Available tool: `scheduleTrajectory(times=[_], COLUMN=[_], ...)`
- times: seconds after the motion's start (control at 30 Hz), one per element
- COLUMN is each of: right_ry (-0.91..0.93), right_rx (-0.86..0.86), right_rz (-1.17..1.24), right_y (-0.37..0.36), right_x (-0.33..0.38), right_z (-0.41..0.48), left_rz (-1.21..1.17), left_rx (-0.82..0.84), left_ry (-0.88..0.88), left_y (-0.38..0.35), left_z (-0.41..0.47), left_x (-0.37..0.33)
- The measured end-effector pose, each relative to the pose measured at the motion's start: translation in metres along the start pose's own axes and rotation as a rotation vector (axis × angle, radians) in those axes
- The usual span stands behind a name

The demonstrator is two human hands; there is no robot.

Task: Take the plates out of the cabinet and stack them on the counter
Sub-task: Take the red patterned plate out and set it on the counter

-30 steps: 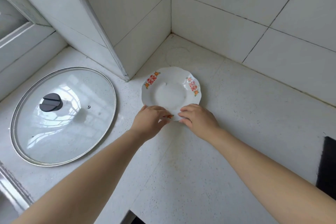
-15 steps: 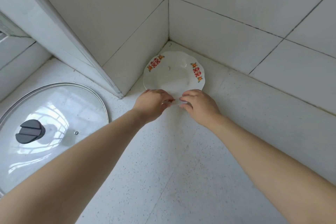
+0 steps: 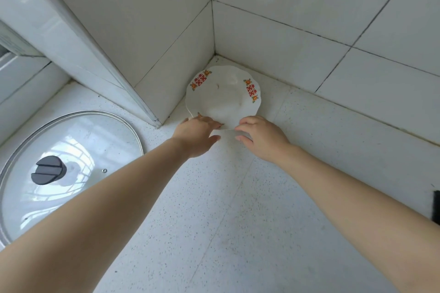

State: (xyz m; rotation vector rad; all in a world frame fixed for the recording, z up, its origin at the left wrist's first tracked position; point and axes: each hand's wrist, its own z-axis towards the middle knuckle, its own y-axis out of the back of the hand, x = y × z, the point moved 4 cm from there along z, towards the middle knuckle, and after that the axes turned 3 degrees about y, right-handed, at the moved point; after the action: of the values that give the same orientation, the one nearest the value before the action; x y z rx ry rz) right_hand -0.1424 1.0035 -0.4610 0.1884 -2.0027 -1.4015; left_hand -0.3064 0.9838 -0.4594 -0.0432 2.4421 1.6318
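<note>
A white scalloped plate (image 3: 223,97) with red and orange motifs on its rim lies flat on the speckled white counter (image 3: 238,209), tucked into the tiled corner. My left hand (image 3: 197,135) rests its fingertips on the plate's near left rim, thumb spread apart on the counter. At the near right rim my right hand (image 3: 262,138) touches the plate with its fingertips, fingers loosely curled. Neither hand wraps the plate. No cabinet or other plates are in view.
A large glass pot lid (image 3: 66,169) with a black knob lies on the counter at the left. A tiled pillar (image 3: 133,54) juts out left of the plate. Tiled walls (image 3: 309,31) close the corner. A dark edge (image 3: 437,207) shows at far right.
Both hands have slid the plate away from me into the wall corner. Their grip on the near rim has loosened to fingertips only.
</note>
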Motion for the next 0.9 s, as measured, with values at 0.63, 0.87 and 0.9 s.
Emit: scheduleTrajectory(times=[0.63,0.87,0.9], right_ry=[-0.195,-0.252,-0.252], right_rx=[-0.242,-0.285,-0.292], right_rz=[0.31,0.314,0.301], right_y=[0.012,0.007,0.006], right_x=[0.107,0.166,0.177], right_z=[-0.218,-0.322,-0.331], left_rz=[-0.236,-0.348,-0.357], left_rx=[-0.134,-0.217,-0.222], left_ry=[-0.011,-0.118,-0.126], left_y=[0.018,0.016,0.014], left_z=[-0.214,-0.312,-0.325], left_x=[-0.069,-0.093,-0.093])
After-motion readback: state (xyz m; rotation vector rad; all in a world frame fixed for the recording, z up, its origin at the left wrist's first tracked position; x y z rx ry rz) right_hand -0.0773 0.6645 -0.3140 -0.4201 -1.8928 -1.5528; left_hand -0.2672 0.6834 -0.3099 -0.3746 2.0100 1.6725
